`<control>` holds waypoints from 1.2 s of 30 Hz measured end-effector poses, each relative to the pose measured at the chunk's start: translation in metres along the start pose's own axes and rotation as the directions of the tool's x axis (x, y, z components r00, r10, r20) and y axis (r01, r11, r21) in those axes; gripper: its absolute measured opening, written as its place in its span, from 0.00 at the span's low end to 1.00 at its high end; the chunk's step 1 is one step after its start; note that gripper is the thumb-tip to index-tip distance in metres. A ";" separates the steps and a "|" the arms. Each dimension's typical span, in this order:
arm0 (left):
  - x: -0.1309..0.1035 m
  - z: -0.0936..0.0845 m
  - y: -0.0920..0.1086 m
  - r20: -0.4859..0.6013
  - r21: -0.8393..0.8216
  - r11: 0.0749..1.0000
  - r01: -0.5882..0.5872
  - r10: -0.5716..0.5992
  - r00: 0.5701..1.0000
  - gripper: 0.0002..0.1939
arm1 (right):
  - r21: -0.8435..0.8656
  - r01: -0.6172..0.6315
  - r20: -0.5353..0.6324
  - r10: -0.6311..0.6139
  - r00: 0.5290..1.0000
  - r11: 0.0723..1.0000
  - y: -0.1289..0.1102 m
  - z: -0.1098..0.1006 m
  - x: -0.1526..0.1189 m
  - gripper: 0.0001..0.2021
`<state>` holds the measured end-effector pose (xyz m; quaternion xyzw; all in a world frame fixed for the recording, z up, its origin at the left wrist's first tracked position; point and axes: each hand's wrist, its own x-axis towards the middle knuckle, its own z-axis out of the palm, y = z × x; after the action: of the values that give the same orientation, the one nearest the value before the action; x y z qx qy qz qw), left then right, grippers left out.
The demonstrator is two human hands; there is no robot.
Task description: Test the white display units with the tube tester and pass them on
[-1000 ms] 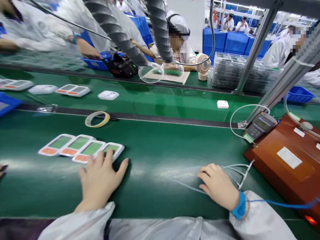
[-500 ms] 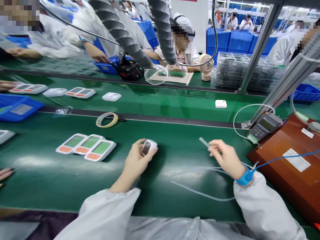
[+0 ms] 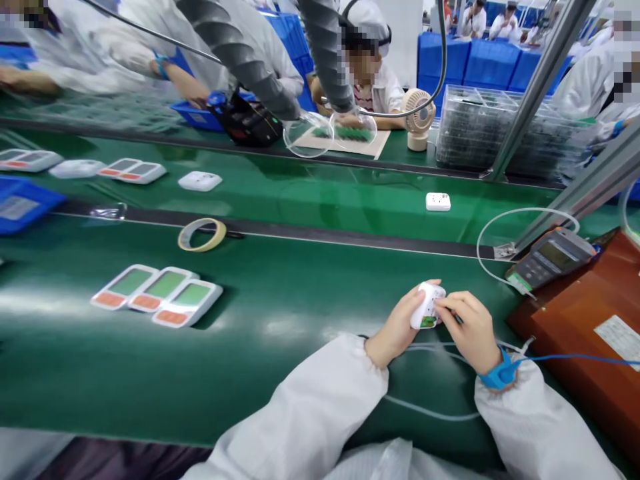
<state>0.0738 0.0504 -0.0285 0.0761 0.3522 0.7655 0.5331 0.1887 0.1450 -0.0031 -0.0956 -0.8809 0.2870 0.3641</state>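
My left hand (image 3: 397,327) grips a small white electronic monitor (image 3: 424,305), its back turned up and a green patch showing at its lower end. On the right of the monitor my right hand (image 3: 470,327) is pinched, fingertips touching the casing. Between those fingers is the end of a thin clear tube, its tip hidden now. The rest of the clear tube (image 3: 430,411) curves over the green bench below my hands. A blue wrist strap (image 3: 500,373) with a blue cord is on my right wrist.
Several larger monitors (image 3: 165,285) with green screens overlap at left. Behind them lies a tape roll (image 3: 221,235). A handheld meter (image 3: 555,259) and a brown case (image 3: 575,320) stand at right. One white unit (image 3: 438,201) sits on the far green strip; a co-worker (image 3: 373,80) is opposite.
My left hand has carried the monitor rightward to my right hand and turned its back up. My right hand's fingers now meet the casing, and the tube end has gone out of sight.
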 end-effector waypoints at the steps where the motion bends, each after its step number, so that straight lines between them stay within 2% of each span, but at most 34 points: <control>1: -0.003 -0.001 0.001 0.007 0.031 0.999 -0.017 0.017 1.000 0.26 | -0.001 0.000 0.014 0.000 1.000 1.000 0.001 0.000 -0.001 0.05; 4: -0.009 -0.002 0.005 -0.007 0.117 0.992 -0.044 0.045 0.999 0.27 | -0.002 -0.030 0.035 0.030 0.999 1.000 0.000 -0.003 -0.006 0.03; 9: -0.012 0.000 0.008 0.026 0.202 0.979 -0.005 0.000 1.000 0.29 | -0.010 -0.085 0.036 0.085 0.996 0.996 -0.004 -0.006 -0.008 0.03; 15: -0.014 0.000 0.008 0.038 0.271 0.962 0.011 -0.022 0.999 0.29 | 0.034 -0.107 0.077 0.104 0.992 0.994 -0.004 -0.007 -0.007 0.03; 21: -0.016 0.001 0.009 0.028 0.340 0.940 -0.016 0.007 1.000 0.30 | 0.042 -0.090 0.115 0.085 0.990 0.995 -0.005 -0.008 -0.006 0.03; 32: -0.017 0.004 0.009 0.068 0.576 0.813 -0.082 0.053 0.996 0.36 | 0.016 -0.074 0.119 0.071 0.990 0.997 -0.011 -0.009 -0.004 0.04; 36: -0.019 0.003 0.008 0.093 0.647 0.744 -0.166 0.139 0.986 0.35 | 0.008 -0.066 0.120 0.065 0.991 0.998 -0.013 -0.009 -0.004 0.04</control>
<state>0.0769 0.0334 -0.0163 0.3005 0.5789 0.6341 0.4154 0.1987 0.1369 0.0066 -0.1048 -0.8957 0.3095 0.3015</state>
